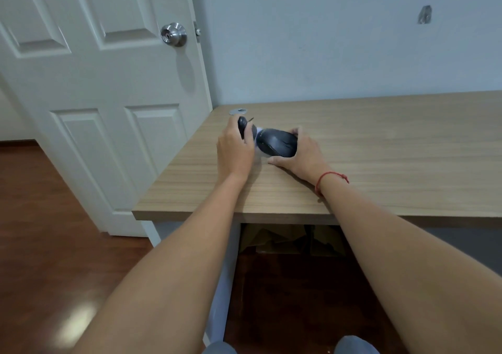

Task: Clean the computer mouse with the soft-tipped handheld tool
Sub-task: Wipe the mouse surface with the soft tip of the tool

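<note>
Mouse (277,142) sat on the wooden bench (380,147) near its far left corner, dark and turned sideways, with the right hand (301,154) cupped around its right end, thumb along the near side, fingers at the far side. Left hand (235,147) had a closed grip on the tool (245,128), a dark handle with a pale soft tip meeting the mouse's left end; the tip was blurred. A red string (330,180) circled the right wrist. A metal disc (238,111) lay flat on the bench just beyond the left hand, beside a white door (108,82).
</note>
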{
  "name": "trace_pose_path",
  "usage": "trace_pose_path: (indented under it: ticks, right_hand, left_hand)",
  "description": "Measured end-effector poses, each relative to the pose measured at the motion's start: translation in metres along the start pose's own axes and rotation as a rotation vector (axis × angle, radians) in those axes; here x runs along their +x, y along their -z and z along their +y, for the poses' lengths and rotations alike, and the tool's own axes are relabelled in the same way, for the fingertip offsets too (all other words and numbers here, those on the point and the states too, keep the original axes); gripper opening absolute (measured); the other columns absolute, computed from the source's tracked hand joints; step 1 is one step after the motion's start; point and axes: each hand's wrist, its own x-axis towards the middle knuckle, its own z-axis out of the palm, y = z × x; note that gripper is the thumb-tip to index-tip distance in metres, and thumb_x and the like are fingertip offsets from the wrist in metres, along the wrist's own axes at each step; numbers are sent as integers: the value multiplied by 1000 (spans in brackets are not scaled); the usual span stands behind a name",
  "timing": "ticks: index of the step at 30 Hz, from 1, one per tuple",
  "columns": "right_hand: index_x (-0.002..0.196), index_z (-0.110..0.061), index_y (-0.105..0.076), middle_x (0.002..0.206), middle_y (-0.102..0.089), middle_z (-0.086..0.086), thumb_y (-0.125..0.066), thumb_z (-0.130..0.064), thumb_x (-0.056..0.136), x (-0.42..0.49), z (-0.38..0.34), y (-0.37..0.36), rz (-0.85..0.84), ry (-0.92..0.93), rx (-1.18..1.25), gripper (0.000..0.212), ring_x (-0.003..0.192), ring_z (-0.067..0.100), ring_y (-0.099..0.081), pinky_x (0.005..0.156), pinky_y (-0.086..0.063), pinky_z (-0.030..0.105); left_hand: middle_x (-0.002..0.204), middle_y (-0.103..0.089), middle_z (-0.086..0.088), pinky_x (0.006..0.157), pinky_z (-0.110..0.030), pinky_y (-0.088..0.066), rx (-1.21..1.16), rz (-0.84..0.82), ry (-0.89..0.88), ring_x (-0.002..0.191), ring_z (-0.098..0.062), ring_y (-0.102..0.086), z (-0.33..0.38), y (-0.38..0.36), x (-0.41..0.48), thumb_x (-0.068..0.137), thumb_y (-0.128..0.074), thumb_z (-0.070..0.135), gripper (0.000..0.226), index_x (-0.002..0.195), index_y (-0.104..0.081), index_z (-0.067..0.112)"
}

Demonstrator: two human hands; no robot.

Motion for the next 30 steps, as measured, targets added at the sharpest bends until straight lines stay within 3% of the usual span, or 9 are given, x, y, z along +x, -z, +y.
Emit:
trace_pose_path:
  ticks: [3,6,10,15,19,21,23,27,30]
  right_hand:
    - [126,-7,-46,116,-58,3,-89,-22,65,-1,0,1,23,24,-1,77,102,17,-54,87,-45,28]
    - [126,-7,-48,124,-61,8,-90,-24,63,-1,0,0,35,35,-20,78,111,24,-58,93,-48,33]
    - [126,-9,-48,125,-61,7,-89,-25,65,-1,-1,1,24,33,-25,75,113,25,-59,96,-49,37]
    - [126,-9,-49,124,-61,8,-88,-26,66,-3,-2,2,25,31,-38,73,113,25,-58,96,-49,36]
    - [126,-10,-49,124,-62,7,-89,-27,64,-2,-2,1,22,17,-34,75,112,25,-60,96,-50,40]
    - [125,-12,-52,122,-63,6,-88,-29,65,-2,-2,0,14,11,-44,72,111,24,-60,95,-51,39]
    - [125,-13,-54,122,-65,5,-88,-32,65,-2,-2,0,14,-17,-27,72,111,22,-61,94,-51,35]
    - [124,-12,-58,119,-67,6,-83,-50,65,-4,-4,-1,31,-77,-62,74,109,24,-62,94,-51,39]
    - [105,-15,-67,102,-72,6,-67,-57,76,-2,-6,-2,5,-103,-116,51,99,27,-65,93,-50,44]
  left_hand:
    - [82,-62,0,75,-35,-56,-165,27,-16,77,-22,-64,2,2,-1,93,-57,19,17,104,-61,6]
    - [80,-65,-9,73,-45,-55,-50,-31,-24,75,-30,-64,-3,0,0,92,-56,19,15,96,-61,5]
    - [83,-60,1,75,-34,-55,-181,45,-30,79,-23,-64,6,2,-2,94,-56,18,16,104,-61,5]
    - [67,-53,-3,68,-44,-49,31,-64,31,64,-24,-49,-5,-1,1,93,-55,19,20,76,-50,11]
    - [84,-66,-8,75,-43,-55,-162,34,-18,78,-26,-63,3,0,-2,95,-54,21,17,100,-60,7]
    - [91,-67,-9,77,-42,-56,-184,-36,-103,84,-25,-66,7,-1,-6,95,-54,24,21,108,-60,8]
    - [82,-65,-9,71,-39,-54,-102,-117,-134,75,-25,-63,5,-4,-7,95,-54,23,17,100,-59,7]
    - [70,-52,-5,60,-28,-30,99,-109,9,66,-25,-47,-2,-6,-2,94,-53,20,19,78,-49,11]
    - [70,-57,-8,60,-29,-36,-2,-90,-34,65,-23,-50,-1,-7,-3,94,-55,21,19,81,-52,7]
